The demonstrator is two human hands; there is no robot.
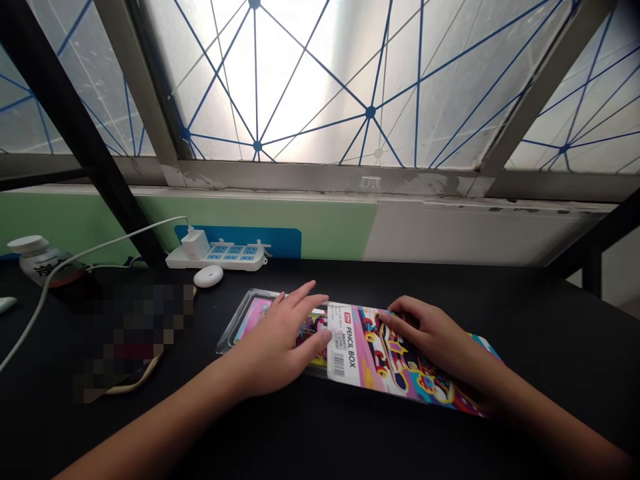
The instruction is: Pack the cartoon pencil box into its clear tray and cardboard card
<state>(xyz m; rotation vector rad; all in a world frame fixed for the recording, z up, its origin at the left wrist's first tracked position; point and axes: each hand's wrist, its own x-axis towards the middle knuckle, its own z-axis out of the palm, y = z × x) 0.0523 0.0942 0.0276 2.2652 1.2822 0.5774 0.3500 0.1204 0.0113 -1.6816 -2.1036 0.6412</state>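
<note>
A flat pencil box in a clear plastic case lies on the black table, partly slid out of a colourful cardboard sleeve. The sleeve carries a white label reading PENCIL BOX with a barcode. My left hand rests over the plastic case with its fingers spread, the thumb tip touching the sleeve's left edge. Toward the sleeve's right part, my right hand grips it, fingers curled at the far edge and thumb on top. The hands hide part of the case and the sleeve's right end.
Behind the box stands a white power strip with a plugged-in charger and a white cable. A small white rounded case lies before it. At left are a lidded jar and a blurred-out object.
</note>
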